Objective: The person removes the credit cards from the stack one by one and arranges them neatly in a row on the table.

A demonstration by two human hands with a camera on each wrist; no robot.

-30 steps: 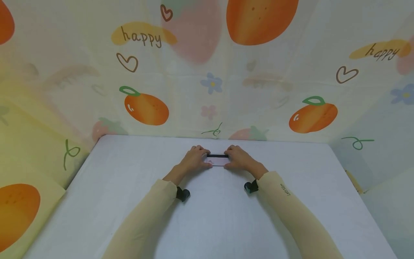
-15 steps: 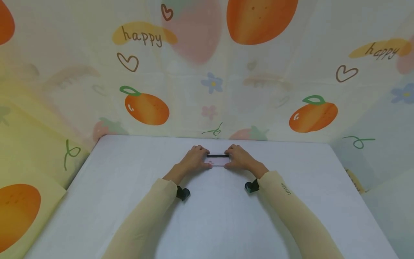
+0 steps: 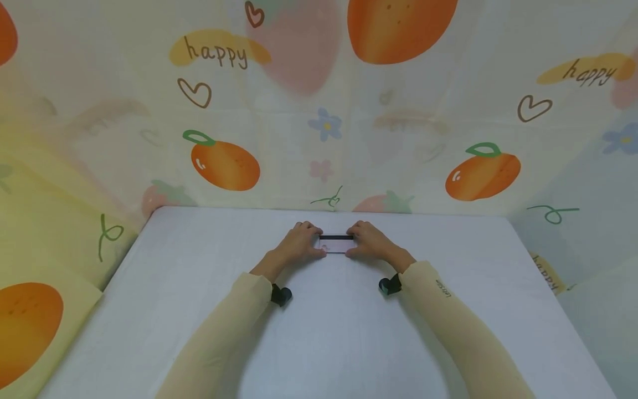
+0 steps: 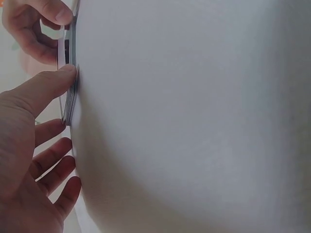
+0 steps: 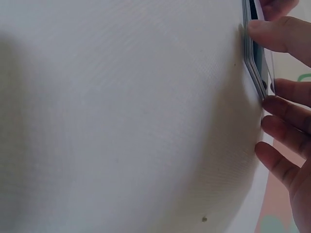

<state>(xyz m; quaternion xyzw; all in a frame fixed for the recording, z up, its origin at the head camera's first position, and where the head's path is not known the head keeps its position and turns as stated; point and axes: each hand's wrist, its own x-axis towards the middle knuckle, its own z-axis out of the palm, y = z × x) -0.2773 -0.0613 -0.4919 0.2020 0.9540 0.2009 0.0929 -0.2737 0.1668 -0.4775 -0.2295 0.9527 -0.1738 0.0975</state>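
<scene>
A stack of thin cards (image 3: 336, 245) lies near the back of the white table, a black strip along its far side and a pale pinkish face in front. My left hand (image 3: 301, 244) grips its left end, thumb at the near edge. At the right end my right hand (image 3: 369, 243) holds it the same way. Several thin layers show along the edge of the stack (image 4: 71, 99) in the left wrist view. In the right wrist view a clear sheet (image 5: 271, 73) stands slightly apart from the layers, near the fingers. Both palms hide the ends of the stack.
The white-covered table (image 3: 329, 343) reaches back to a cloth wall (image 3: 284, 138) printed with fruit and "happy" lettering. Black wrist cameras sit below each hand, the left one (image 3: 282, 296) and the right one (image 3: 390, 285). A small dark speck (image 5: 204, 219) marks the cover.
The head view has shifted slightly, so the whole scene sits a little higher. Both hands keep their grip on the stack of cards.
</scene>
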